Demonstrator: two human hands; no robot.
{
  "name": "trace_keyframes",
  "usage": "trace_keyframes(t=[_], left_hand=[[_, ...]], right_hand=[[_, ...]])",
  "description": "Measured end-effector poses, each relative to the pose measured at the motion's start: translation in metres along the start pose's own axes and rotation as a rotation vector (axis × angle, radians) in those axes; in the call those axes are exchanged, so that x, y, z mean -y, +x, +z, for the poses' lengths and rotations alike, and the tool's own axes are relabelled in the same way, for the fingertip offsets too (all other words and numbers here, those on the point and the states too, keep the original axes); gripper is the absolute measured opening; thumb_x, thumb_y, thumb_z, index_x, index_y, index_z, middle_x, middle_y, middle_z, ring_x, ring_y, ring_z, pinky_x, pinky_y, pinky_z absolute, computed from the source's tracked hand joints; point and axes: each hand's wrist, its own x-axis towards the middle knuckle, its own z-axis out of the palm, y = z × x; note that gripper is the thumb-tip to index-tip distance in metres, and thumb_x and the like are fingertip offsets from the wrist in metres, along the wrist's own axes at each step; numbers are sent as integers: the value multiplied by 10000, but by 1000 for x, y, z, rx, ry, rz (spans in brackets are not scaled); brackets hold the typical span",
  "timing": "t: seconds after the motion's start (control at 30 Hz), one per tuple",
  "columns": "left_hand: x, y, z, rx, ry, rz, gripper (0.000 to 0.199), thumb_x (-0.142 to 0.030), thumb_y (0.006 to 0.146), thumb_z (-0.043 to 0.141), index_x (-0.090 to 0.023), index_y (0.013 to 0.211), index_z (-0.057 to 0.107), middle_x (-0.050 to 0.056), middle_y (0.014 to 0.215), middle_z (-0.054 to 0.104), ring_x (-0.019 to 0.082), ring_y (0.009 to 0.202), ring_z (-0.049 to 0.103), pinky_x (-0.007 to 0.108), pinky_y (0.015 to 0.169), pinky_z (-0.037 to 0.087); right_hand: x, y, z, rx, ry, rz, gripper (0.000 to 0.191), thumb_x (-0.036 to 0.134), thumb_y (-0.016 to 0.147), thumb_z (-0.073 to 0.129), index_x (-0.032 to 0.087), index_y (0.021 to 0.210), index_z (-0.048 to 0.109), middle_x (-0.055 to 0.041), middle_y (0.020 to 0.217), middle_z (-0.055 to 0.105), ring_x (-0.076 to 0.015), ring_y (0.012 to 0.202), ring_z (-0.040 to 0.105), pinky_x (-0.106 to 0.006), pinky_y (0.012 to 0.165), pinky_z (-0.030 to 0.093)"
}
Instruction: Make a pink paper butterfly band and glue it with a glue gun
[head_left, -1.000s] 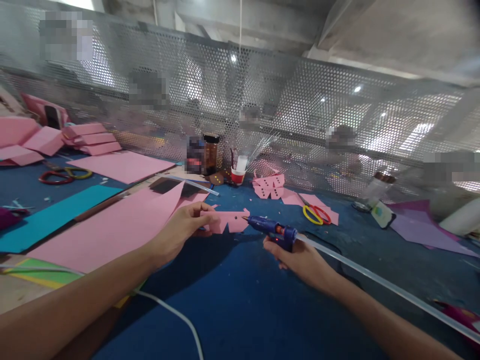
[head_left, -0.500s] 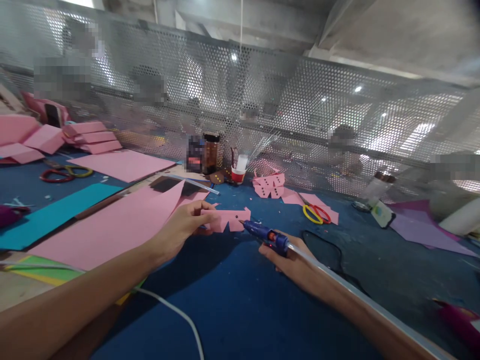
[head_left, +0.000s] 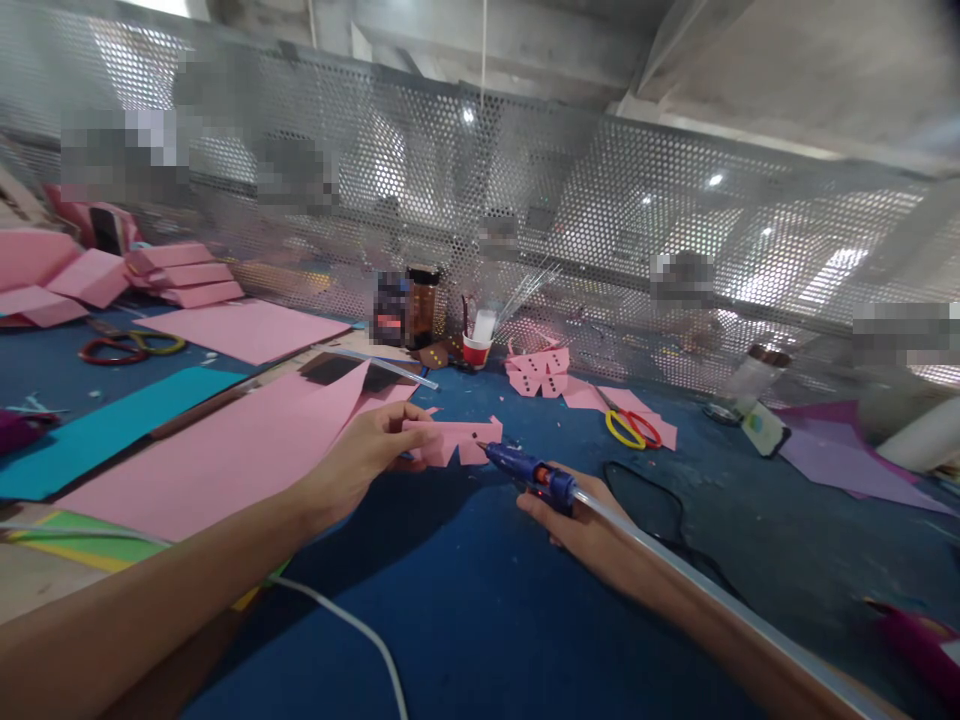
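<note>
Between the thumb and fingers of my left hand (head_left: 394,437) is the left end of a pink paper cutout (head_left: 457,438), with a notch in its lower edge and a dark dot near its right end. My right hand (head_left: 577,505) is wrapped round a blue hot glue gun (head_left: 529,470), its nozzle at the cutout's right part; whether it touches the paper I cannot tell. A long clear glue stick (head_left: 675,560) runs out of the gun's back along my right forearm. Behind them lie similar pink cutouts with black dots (head_left: 538,372).
Pink sheets (head_left: 225,450) and a teal strip (head_left: 127,425) spread on the left, with red-and-yellow scissors (head_left: 135,345) behind. More scissors (head_left: 634,428) lie right of centre on pink paper. A red-and-white cup (head_left: 476,350) and brown jar (head_left: 424,305) stand before a perforated metal screen (head_left: 600,220). Cables cross the blue table.
Very little differs. Both hands, the cutout and the glue gun stay almost in place, the nozzle still by the cutout's right end. People behind the screen have shifted slightly.
</note>
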Motion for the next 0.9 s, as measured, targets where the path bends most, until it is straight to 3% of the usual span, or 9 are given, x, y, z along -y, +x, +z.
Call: trace_keyframes(t=[0.33, 0.9], left_hand=[[0, -1, 0, 7, 15, 15, 246, -424, 748, 715, -200, 800, 627, 8, 798, 687, 175, 770, 640, 264, 663, 513], [1, 0, -1, 14, 8, 8, 219, -384, 776, 711, -192, 826, 619, 14, 801, 662, 165, 776, 626, 255, 657, 507]], right_hand=[[1, -1, 0, -27, -25, -1, 336, 525, 840, 632, 198, 913, 618, 37, 673, 452, -114, 596, 461, -221, 529, 433], [2, -2, -2, -11, -25, 14, 369, 535, 845, 629, 202, 1003, 641, 37, 675, 450, -114, 590, 460, -226, 526, 436]])
